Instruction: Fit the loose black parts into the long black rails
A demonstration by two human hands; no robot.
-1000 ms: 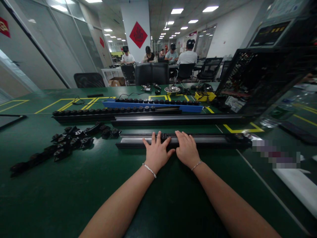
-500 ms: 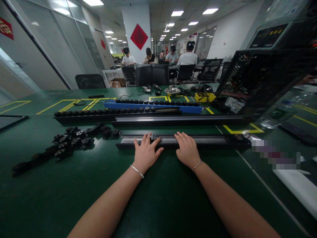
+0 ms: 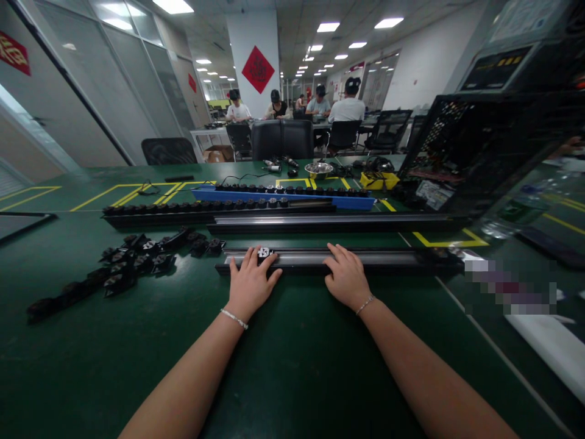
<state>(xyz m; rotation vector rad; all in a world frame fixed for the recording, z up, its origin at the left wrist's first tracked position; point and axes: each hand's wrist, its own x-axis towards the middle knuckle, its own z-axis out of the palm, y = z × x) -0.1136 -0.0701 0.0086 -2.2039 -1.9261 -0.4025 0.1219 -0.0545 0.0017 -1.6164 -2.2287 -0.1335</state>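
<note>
Near rail (image 3: 297, 269), parallel to the desk's (image 3: 283, 353) near edge; small black module (image 3: 264, 252) toward its left end, left hand (image 3: 249, 281) beside, fingers spread; right hand (image 3: 348, 277) mid-rail, fingers slightly parted; bare channel between.

Ceiling lights (image 3: 328, 27) shone over an open office, where a red diamond-shaped sign (image 3: 258, 69) hung on a pale pillar (image 3: 234, 36). Glass panels (image 3: 114, 67) lined the left side, and black chairs (image 3: 343, 135) stood at far desks.
</note>
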